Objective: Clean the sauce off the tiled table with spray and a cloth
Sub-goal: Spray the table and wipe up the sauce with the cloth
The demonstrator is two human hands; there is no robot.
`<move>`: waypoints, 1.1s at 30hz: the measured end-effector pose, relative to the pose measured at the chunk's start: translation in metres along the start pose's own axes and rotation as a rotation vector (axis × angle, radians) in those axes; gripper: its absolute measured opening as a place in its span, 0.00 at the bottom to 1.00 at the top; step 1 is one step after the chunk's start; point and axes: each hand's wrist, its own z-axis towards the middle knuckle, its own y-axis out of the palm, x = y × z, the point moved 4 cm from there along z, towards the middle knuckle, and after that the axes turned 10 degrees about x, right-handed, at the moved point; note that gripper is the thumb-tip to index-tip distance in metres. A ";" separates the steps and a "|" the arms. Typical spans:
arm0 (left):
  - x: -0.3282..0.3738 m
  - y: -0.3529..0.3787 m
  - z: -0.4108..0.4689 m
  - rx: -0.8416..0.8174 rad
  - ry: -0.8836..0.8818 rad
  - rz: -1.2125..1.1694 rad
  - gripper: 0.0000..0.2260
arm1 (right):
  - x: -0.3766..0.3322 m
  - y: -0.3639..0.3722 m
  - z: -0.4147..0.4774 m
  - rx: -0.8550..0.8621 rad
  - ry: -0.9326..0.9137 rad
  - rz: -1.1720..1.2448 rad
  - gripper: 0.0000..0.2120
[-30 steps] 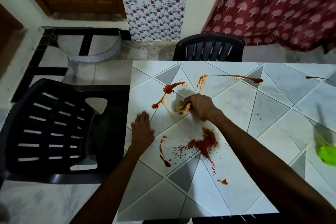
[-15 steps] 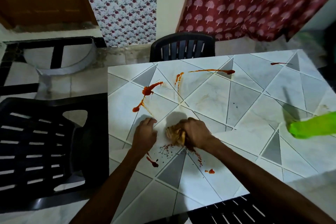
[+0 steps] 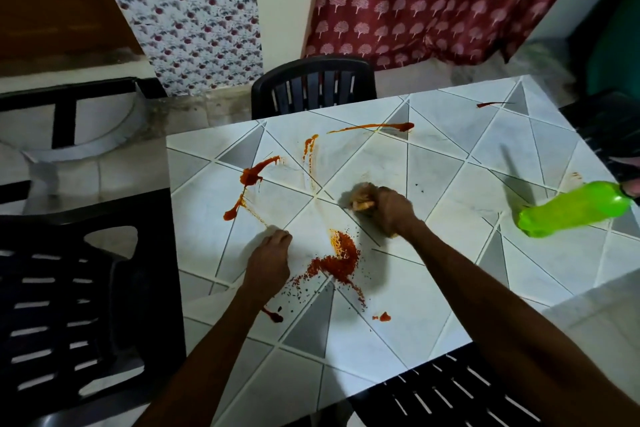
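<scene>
Well, most of the tiled table (image 3: 460,135) looks dirty, so the job seems barely started. A green bottle (image 3: 573,210) lies by the right edge. The right hand (image 3: 389,210) squeezes the cloth (image 3: 362,199) near the middle; the left hand (image 3: 268,262) rests nearby, fingers curled, holding nothing. Red sauce (image 3: 341,256) sits between them, with streaks (image 3: 377,127) toward the far edge.

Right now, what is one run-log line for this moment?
phase: wiping | right hand: grips cloth on table | left hand: rests on table, fingers curled | sauce: several smears uncleaned | green bottle: table's right edge
</scene>
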 end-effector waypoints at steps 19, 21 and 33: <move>-0.003 -0.008 -0.006 -0.081 0.062 0.026 0.27 | -0.065 0.087 -0.163 -0.122 -0.459 -0.005 0.31; 0.000 -0.007 -0.007 -0.088 0.074 0.039 0.25 | -0.055 0.068 -0.164 -0.069 -0.393 0.087 0.30; 0.011 0.007 -0.028 -0.095 0.079 0.097 0.23 | 0.079 -0.004 -0.148 0.258 0.176 0.134 0.20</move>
